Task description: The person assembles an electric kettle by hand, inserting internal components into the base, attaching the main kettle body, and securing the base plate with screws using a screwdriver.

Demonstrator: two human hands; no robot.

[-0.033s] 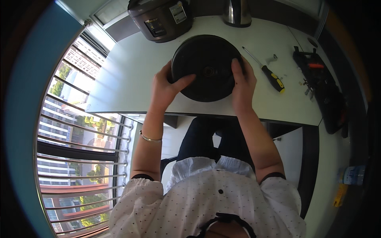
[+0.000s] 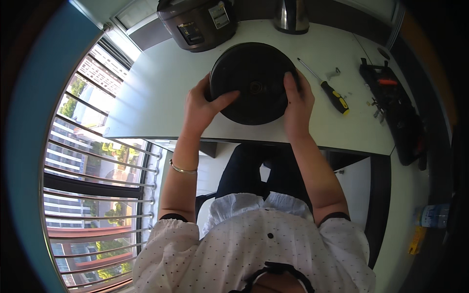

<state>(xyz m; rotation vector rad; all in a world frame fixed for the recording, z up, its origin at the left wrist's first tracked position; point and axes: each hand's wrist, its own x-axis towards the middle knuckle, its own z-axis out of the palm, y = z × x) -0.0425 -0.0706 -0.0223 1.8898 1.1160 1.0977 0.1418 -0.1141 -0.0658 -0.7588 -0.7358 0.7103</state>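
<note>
Hardly anything has moved since the earlier frame: the whole view has slid slightly to the left, while both hands keep the same hold on the disc. Nearest the camera is a white dotted shirt (image 2: 259, 239), with dark trousers (image 2: 239, 171) beyond it. Both bare forearms reach forward from its short sleeves, and a thin bracelet (image 2: 184, 170) circles the left one. Left hand (image 2: 201, 107) grips the left edge of the round black disc (image 2: 254, 61), thumb laid flat on its upper face, the other fingers curled round the rim and partly hidden. Right hand (image 2: 298, 105) grips the opposite edge likewise, its thumb pointing away from the body. Between the thumbs, a small round hub (image 2: 255, 88) shows on the dark face. Held between both palms, the disc is over the middle of the white table (image 2: 156, 93); whether it touches the top, I cannot tell. Just right of it lies a black and yellow screwdriver (image 2: 335, 97), tip pointing away, with a small metal bracket (image 2: 334, 73) beside its shaft. Farther right, small metal pieces (image 2: 377, 112) lie by a long black tool case (image 2: 398, 117). At the far edge stand a dark cooker (image 2: 198, 41) on the left and a shiny kettle (image 2: 291, 19), behind the disc.
</note>
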